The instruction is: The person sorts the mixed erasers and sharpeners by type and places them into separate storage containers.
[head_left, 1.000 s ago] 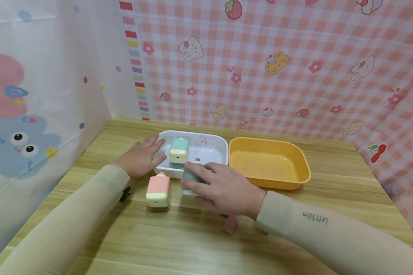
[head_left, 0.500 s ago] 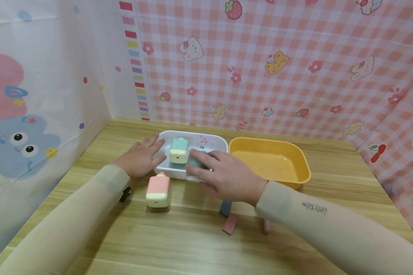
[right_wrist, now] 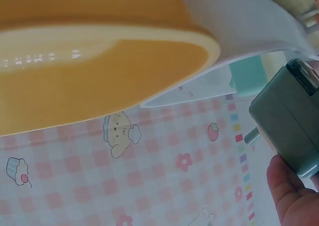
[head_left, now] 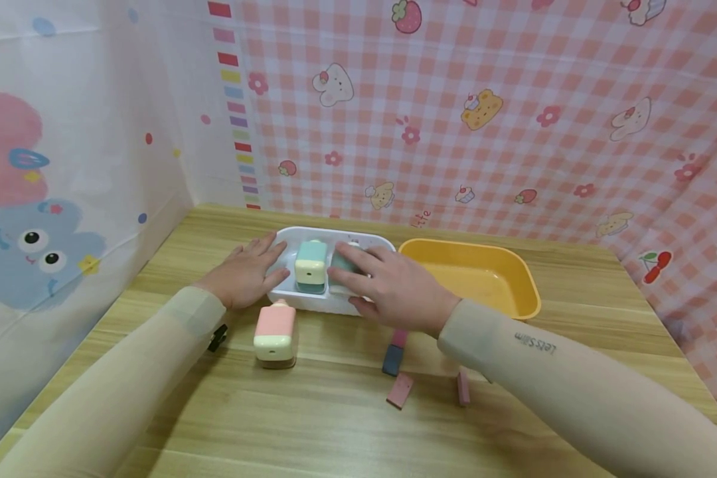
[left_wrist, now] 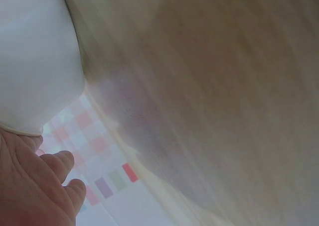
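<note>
My right hand [head_left: 394, 285] holds a grey-green pencil sharpener [right_wrist: 286, 116] over the right part of the white tray [head_left: 311, 303]. A metal stub sticks out of that sharpener in the right wrist view; in the head view my fingers cover much of it. Inside the tray, just left of it, stands a teal and cream sharpener [head_left: 311, 262]. My left hand [head_left: 245, 272] rests against the tray's left end, fingers spread and mostly straight. On the table in front of the tray stands a pink and cream sharpener [head_left: 275, 334].
A yellow tray [head_left: 475, 282] sits right beside the white one. Several small pink and dark blue blocks, such as a pink block [head_left: 399, 390] and a blue one [head_left: 392, 360], lie near my right forearm. A small black object [head_left: 218, 338] lies by my left forearm.
My right hand has moved away from me with the grey-green sharpener, from the tray's front edge to over its inside. More of the small blocks show now. The left hand stays put.
</note>
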A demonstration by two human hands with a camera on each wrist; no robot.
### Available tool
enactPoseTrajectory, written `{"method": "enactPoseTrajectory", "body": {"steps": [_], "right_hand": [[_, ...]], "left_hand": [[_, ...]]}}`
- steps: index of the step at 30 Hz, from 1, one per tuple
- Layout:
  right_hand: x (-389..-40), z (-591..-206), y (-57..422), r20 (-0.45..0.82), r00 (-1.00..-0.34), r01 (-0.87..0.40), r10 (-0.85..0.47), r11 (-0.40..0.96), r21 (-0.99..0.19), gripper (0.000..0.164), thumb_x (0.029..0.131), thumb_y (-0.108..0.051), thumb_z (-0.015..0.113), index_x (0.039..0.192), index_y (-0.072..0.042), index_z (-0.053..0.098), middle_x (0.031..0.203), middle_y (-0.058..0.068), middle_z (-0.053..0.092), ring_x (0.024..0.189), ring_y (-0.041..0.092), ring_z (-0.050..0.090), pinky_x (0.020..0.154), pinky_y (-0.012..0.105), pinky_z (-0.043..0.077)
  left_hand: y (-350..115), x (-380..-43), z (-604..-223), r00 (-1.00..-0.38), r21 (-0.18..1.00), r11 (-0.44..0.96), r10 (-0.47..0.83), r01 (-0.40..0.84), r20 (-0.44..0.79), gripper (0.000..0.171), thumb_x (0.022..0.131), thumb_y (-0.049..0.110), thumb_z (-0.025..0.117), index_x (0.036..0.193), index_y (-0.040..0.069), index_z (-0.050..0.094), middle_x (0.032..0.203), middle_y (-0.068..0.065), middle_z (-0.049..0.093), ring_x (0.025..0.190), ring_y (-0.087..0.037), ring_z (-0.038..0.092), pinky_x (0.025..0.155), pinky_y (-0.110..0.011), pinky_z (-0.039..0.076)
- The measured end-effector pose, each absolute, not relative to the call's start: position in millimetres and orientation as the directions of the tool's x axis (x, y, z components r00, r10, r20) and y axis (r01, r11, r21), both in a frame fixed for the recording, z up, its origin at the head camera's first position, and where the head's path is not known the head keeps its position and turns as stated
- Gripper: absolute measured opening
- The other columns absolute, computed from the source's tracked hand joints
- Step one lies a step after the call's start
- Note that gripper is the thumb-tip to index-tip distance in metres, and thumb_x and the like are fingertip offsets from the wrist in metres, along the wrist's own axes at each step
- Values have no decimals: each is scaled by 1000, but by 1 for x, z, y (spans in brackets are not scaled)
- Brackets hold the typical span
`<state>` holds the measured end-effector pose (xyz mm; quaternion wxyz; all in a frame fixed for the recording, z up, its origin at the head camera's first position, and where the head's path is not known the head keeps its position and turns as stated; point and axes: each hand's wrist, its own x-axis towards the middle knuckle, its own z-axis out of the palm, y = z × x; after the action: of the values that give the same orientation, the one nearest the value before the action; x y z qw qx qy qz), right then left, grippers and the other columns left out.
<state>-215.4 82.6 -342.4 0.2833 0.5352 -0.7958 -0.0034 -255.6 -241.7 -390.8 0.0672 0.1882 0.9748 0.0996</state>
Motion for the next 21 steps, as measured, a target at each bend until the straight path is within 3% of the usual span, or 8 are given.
{"method": "enactPoseTrajectory", "body": {"steps": [21], "right_hand": [[-236, -340, 74, 307, -443, -839, -842, 510, 188, 54, 100, -29, 73, 151, -18, 58, 164, 16, 46, 130, 37, 64, 106, 48, 57]], "left_hand": [[-242, -255, -391, -919, 215, 907, 387, 363, -80, 72, 113, 50, 33, 169, 7, 18, 177, -20, 5, 161, -49, 14, 129, -69, 11]]}}
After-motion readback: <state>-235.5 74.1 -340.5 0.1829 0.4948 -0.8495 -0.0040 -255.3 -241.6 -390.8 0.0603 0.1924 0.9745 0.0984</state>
